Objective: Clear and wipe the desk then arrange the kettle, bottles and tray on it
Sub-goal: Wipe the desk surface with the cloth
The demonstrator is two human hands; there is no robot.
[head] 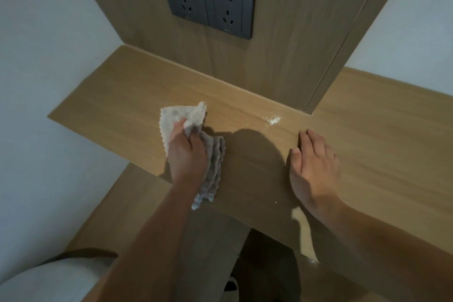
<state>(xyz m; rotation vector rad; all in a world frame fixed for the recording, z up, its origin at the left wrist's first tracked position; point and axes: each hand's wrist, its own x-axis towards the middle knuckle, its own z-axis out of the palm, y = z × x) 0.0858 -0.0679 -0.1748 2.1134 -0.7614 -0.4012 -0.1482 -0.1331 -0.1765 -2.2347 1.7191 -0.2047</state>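
My left hand (186, 154) grips a crumpled grey-beige cloth (171, 117) and presses it on the wooden desk (117, 95), left of centre. The cloth's tail hangs over the desk's front edge. My right hand (312, 167) rests flat on the desk with straight fingers, palm down. A small patch of white powder (273, 119) lies on the desk near the back panel, between the two hands. No kettle, bottles or tray are in view.
A wooden back panel (282, 56) rises behind the desk and carries two dark wall sockets (208, 0). White walls stand on both sides. Below the desk's front edge are a wooden floor (137, 203) and a white rounded object (49, 282) at the lower left.
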